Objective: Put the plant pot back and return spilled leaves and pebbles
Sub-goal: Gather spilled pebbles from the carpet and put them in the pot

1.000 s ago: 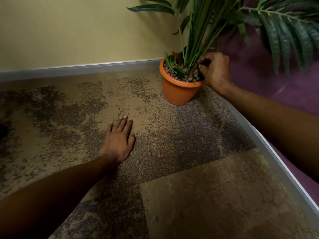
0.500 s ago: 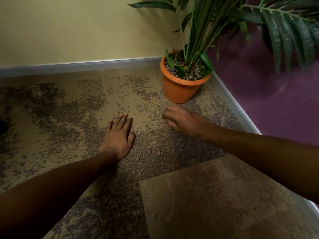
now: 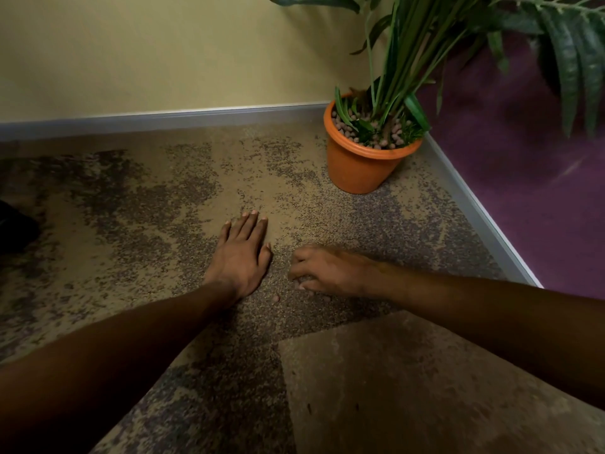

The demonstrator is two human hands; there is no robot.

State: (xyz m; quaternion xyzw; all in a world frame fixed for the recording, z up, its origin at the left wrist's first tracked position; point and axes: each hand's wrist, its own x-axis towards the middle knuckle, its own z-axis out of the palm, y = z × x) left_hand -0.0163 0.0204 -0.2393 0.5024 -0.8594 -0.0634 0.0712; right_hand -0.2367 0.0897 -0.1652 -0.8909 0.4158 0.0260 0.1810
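A: Plant pot (image 3: 360, 165) is upright, far right, tucked into the corner where the yellow wall (image 3: 163, 50) meets the purple wall (image 3: 523, 191). That looks like its home spot, so the pot part seems done.

B: How does it look?

A: Orange plastic, tapered, with a rolled rim. Long green leaves (image 3: 409, 60) rise from it and arch off to the right. Its top is packed with small brownish pebbles (image 3: 396, 132).

B: And the hands?

A: Left hand (image 3: 240, 253) lies flat on the carpet (image 3: 147, 198), palm down, fingers together and straight. My guess is that it props the person's weight while they lean in. Right hand (image 3: 322, 268) is just beside it on the near right, fingers curled down onto the carpet, closing on something small. The view is blurred, so I cannot tell if anything is pinched yet.

B: What's it after?

A: Probably a spilled pebble. One stray pebble (image 3: 276, 298) shows between the two wrists, near side. No loose leaves visible on the floor.
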